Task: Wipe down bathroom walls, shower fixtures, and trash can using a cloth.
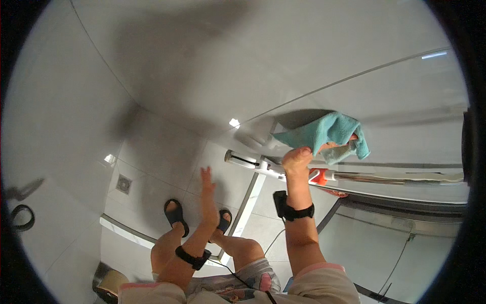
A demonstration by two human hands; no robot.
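Note:
A teal cloth (326,129) is bunched in my right hand (298,158), which reaches out toward the pale wall. The cloth lies over most of its fingers, with some fingertips showing at the cloth's right side. Beneath it, close to the wrist, runs a white fitting (243,159) beside an orange-and-white piece (320,176). My left hand (207,186) hangs over the tiled floor, fingers stretched out and slightly blurred, touching nothing. Each wrist wears a black strap with a cable.
A raised curb (248,215) crosses the floor by my slippered feet, and a square drain (123,184) sits to the left. Long poles (395,178) extend right along the wall. A dark-framed glass-like surface (369,243) is at lower right, a black ring (23,218) at far left.

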